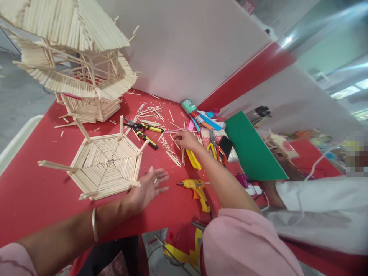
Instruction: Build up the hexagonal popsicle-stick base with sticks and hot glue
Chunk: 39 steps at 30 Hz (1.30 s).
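My left hand [149,186] lies flat and open on the red table [34,191], its fingers spread, touching the right edge of a flat hexagonal panel of wooden sticks [106,163]. My right hand [186,140] reaches forward to the loose wooden sticks [172,155] scattered mid-table, fingers curled down on them; what it holds is hidden. A yellow glue gun [198,191] lies between my arms. A tall stick-built tower model [74,57] stands at the far left.
Yellow-handled cutters [143,132] lie behind the panel. Scissors [217,149], a green tape roll [188,106] and coloured scraps sit to the right. A green board [253,149] leans there. Another person in white [316,207] sits at the right.
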Motion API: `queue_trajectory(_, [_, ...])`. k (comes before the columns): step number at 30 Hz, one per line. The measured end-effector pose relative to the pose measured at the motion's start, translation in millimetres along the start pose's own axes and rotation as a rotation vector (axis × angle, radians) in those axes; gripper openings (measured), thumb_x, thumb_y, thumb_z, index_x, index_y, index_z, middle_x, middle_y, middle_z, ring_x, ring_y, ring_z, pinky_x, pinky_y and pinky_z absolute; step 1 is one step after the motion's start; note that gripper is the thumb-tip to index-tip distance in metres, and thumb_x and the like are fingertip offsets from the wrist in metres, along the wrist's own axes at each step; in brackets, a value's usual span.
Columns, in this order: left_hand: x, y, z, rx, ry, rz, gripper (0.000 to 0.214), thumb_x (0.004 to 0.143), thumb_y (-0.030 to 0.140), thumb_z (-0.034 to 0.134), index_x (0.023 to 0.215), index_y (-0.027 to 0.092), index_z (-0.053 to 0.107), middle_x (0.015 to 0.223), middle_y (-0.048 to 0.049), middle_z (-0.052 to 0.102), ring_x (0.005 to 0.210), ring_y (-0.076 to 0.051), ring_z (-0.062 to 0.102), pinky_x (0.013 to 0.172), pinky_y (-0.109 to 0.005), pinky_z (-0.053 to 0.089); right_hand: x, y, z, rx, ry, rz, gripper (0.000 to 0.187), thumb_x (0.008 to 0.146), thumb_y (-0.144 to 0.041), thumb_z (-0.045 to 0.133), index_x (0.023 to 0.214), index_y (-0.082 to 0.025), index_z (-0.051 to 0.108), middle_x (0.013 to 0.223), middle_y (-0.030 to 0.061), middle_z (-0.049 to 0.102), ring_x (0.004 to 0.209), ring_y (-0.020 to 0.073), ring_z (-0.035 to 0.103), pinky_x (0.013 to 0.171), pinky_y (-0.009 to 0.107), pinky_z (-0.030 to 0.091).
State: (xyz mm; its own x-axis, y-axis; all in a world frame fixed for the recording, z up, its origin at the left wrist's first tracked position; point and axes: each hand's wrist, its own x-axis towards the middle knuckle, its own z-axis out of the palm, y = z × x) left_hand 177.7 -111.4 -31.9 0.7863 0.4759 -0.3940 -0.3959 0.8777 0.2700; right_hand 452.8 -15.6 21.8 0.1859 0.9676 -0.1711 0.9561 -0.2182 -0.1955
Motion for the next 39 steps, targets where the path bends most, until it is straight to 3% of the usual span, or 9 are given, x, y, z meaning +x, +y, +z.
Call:
queue_trajectory(11, [-2, 2, 1.2, 0.007, 0.000, -0.018, 0.041, 0.101, 0.049, 0.053, 0.115, 0.014, 0.069, 0.150, -0.0202, 0.056, 0.151, -0.036, 0.039, 0.123, -0.059, 0.032, 22, 9, -20, 0.015, 0.101, 0.039, 0.022, 0.087, -0.028, 0.070, 0.102, -0.019, 0.083, 0.091, 0.0050, 0.082, 0.083, 0.0190, 0.071, 0.071, 0.024, 0.048])
queue_trajectory(20, [4, -3, -6.3, -0.043, -0.018, -0.021, 0.039, 0.099, 0.049, 0.057, 0.111, 0.015, 0.071, 0.139, -0.0190, 0.063, 0.147, -0.036, 0.045, 0.123, -0.057, 0.034, 68, 5, -21, 0.015, 0.173, 0.129, 0.023, 0.088, -0.033, 0.072, 0.101, -0.019, 0.083, 0.097, 0.0070, 0.082, 0.091, 0.0213, 0.073, 0.078, 0.026, 0.052])
queue_trajectory(24, [6, -4, -7.9, -0.053, -0.009, -0.028, 0.041, 0.101, 0.051, 0.054, 0.112, 0.014, 0.070, 0.142, -0.0203, 0.061, 0.148, -0.037, 0.044, 0.122, -0.059, 0.034, 75, 2, -20, 0.042, 0.140, 0.117, 0.024, 0.088, -0.028, 0.069, 0.101, -0.014, 0.083, 0.096, 0.0091, 0.081, 0.089, 0.0218, 0.073, 0.075, 0.026, 0.052])
queue_trajectory(27, [6, -5, -9.0, -0.048, -0.025, -0.027, 0.043, 0.100, 0.052, 0.054, 0.116, 0.015, 0.068, 0.145, -0.0205, 0.058, 0.150, -0.037, 0.041, 0.123, -0.059, 0.033, 60, -4, -22, 0.098, 0.032, 0.023, 0.019, 0.086, -0.026, 0.071, 0.095, -0.014, 0.083, 0.090, 0.0069, 0.081, 0.083, 0.0189, 0.072, 0.072, 0.024, 0.051])
queue_trajectory(33, [3, -3, -5.6, -0.030, -0.016, -0.023, 0.041, 0.100, 0.050, 0.055, 0.113, 0.014, 0.069, 0.142, -0.0196, 0.061, 0.148, -0.035, 0.044, 0.123, -0.058, 0.034, -4, -20, -22, 0.172, -0.237, -0.217, 0.010, 0.083, -0.023, 0.074, 0.086, -0.018, 0.082, 0.085, 0.0029, 0.081, 0.081, 0.0175, 0.074, 0.074, 0.023, 0.052])
queue_trajectory(39, [0, 2, 1.3, -0.039, 0.023, -0.018, 0.037, 0.102, 0.046, 0.052, 0.106, 0.014, 0.071, 0.134, -0.0175, 0.066, 0.143, -0.034, 0.050, 0.122, -0.055, 0.035, -37, -30, -8, 0.006, -0.196, -0.206, 0.014, 0.087, -0.018, 0.070, 0.090, -0.023, 0.082, 0.093, 0.0020, 0.082, 0.087, 0.0189, 0.073, 0.072, 0.024, 0.046])
